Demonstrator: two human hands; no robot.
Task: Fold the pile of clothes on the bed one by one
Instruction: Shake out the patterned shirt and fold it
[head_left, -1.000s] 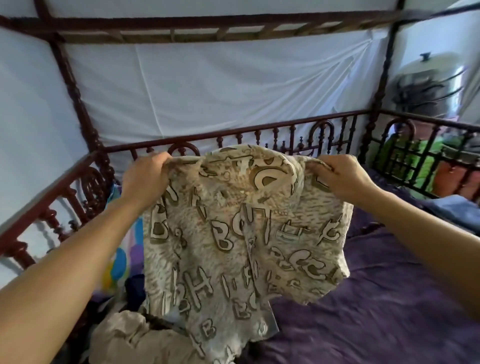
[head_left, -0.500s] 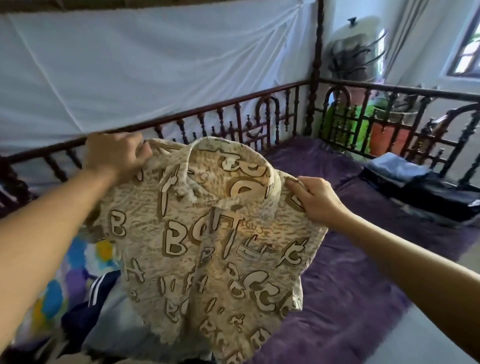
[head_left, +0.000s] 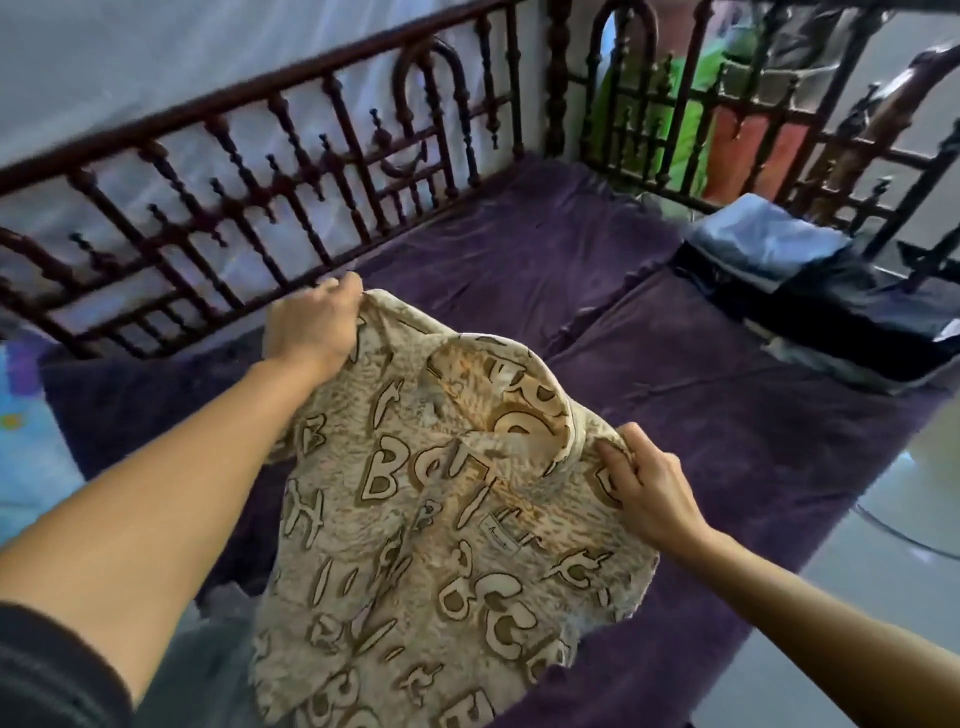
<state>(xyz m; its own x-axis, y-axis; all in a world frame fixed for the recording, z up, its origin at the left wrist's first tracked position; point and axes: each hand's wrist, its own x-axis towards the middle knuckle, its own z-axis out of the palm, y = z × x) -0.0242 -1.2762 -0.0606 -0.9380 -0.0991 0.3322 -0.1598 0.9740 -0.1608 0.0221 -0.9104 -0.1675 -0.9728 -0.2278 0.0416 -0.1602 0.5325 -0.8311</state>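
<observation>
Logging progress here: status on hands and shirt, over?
Left hand and right hand grip beige letter-printed shirt at shoulders. Shirt hangs over purple plush bedspread. Folded clothes stack sits far right, apart.

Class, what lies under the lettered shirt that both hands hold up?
A purple blanket shows around the shirt and seems to run beneath it. Whatever lies directly under the shirt is covered by its hanging cloth.

A home bedroom: a bed (head_left: 701, 405) with a purple cover fills the view, fenced by a carved dark rail (head_left: 291, 156) from 9 to 2 o'clock. A white drape (head_left: 156, 62) hangs behind it at 11; folded clothes (head_left: 774, 244) lie at 2.
</observation>
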